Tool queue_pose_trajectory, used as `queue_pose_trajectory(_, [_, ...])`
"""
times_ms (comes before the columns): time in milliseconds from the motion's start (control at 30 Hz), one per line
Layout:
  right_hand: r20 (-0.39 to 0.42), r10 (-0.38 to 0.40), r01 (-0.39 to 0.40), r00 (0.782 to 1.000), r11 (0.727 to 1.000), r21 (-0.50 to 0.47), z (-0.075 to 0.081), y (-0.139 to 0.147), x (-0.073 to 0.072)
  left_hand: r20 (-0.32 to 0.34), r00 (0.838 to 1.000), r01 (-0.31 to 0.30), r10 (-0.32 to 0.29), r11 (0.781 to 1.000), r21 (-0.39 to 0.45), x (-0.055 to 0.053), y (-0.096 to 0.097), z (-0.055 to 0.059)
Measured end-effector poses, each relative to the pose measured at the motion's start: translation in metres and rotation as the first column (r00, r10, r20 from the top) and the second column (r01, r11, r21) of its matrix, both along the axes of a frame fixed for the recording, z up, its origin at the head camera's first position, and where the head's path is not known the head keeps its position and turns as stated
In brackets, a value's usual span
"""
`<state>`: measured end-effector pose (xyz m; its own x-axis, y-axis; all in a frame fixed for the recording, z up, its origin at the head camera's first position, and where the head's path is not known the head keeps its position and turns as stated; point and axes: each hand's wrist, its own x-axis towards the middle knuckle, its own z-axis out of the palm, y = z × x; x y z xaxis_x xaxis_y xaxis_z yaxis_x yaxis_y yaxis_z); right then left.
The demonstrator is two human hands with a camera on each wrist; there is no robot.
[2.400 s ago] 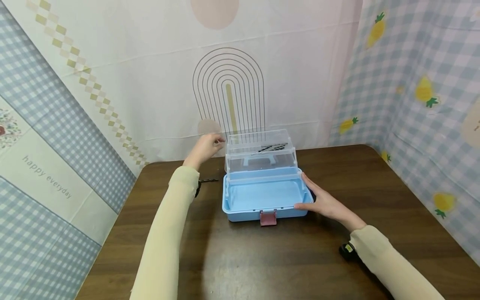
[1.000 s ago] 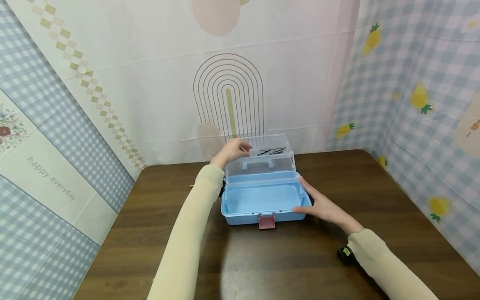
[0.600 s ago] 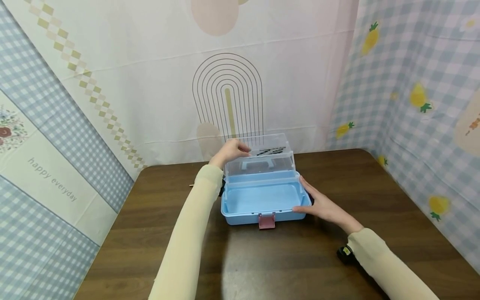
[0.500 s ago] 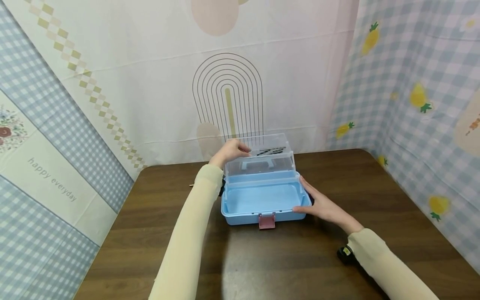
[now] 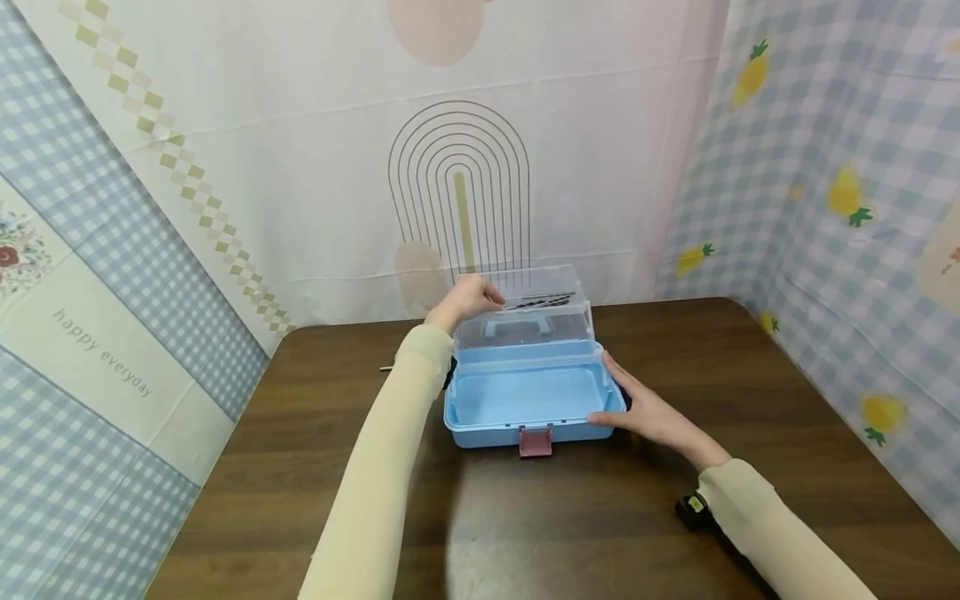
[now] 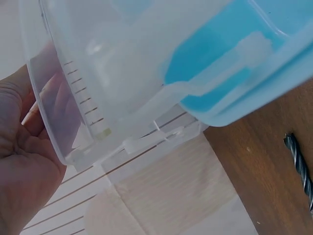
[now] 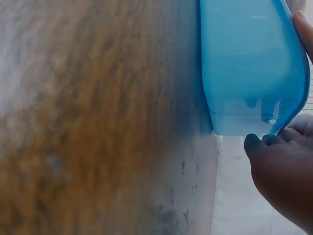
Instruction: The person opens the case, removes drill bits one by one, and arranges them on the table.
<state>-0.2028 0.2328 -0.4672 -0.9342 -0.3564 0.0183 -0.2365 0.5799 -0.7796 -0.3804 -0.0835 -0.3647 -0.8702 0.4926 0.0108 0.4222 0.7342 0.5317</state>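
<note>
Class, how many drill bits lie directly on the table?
1 visible drill bit: on the table, left of the blue box. The left sleeve partly covers it in the head view; others may be hidden.

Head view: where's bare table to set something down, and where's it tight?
Bare: table left of the left sleeve; in front of the blue box; right of the right hand. Tight: box's left side, with sleeve and drill bit; upper clear tray, with left hand and more bits.
</note>
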Motion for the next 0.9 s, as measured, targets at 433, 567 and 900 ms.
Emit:
queue_pose_trajectory(433, [-0.001,0.006,-0.006,1.0,1.0,-0.004,-0.001,0.001,-0.001,-0.102,0.995,-0.017,0.015,1.0,-0.019,0.002,0.003,-0.005])
queue_pose_trajectory(567, [0.002,0.005,-0.005,1.0,1.0,-0.013,-0.001,0.0,0.0,-0.135,0.991,-0.017,0.015,1.0,-0.01,0.003,0.004,-0.007])
queue_pose_trajectory(900, [0.0,0.001,-0.001,1.0,1.0,-0.006,-0.003,0.001,0.0,-0.166,0.986,-0.027,0.029,1.0,0.014,0.007,0.005,-0.011])
